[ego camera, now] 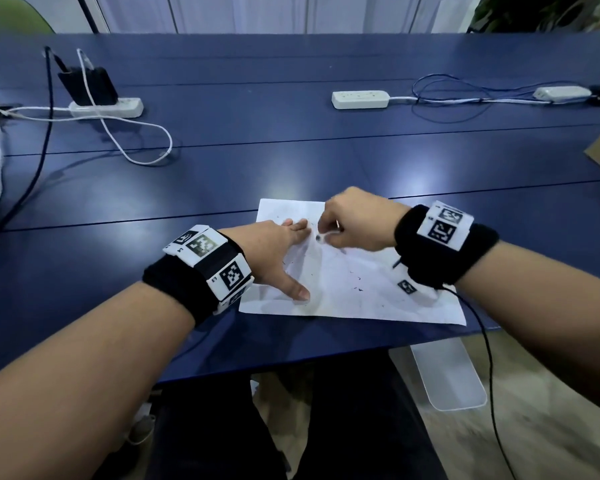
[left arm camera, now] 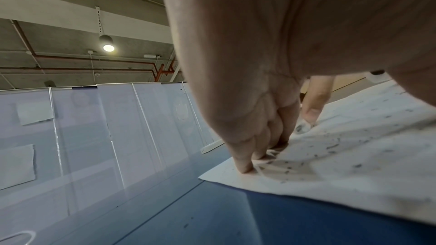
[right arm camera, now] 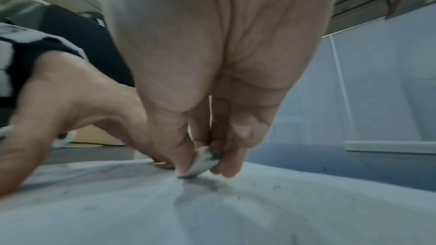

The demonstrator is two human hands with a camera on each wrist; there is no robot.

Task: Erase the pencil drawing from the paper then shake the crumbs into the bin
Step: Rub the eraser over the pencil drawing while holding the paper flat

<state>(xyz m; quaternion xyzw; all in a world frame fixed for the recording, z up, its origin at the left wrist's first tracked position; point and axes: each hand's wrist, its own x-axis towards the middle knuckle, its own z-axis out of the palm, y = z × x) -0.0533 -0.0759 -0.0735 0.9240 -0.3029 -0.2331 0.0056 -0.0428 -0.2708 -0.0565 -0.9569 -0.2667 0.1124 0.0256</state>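
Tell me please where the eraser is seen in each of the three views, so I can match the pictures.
Head view: the eraser sits just above centre, pinched under the right hand.
Left wrist view: right of centre, a small smudged white piece under a fingertip.
Right wrist view: lower centre, pressed on the paper.
Shared landmark: the white paper, dotted with dark crumbs, held down by the left hand.

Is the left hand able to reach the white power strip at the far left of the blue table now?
Probably not at once. The left hand presses flat on the white paper sheet, and the white power strip lies far across the blue table; nothing blocks the way, but it must release the sheet first.
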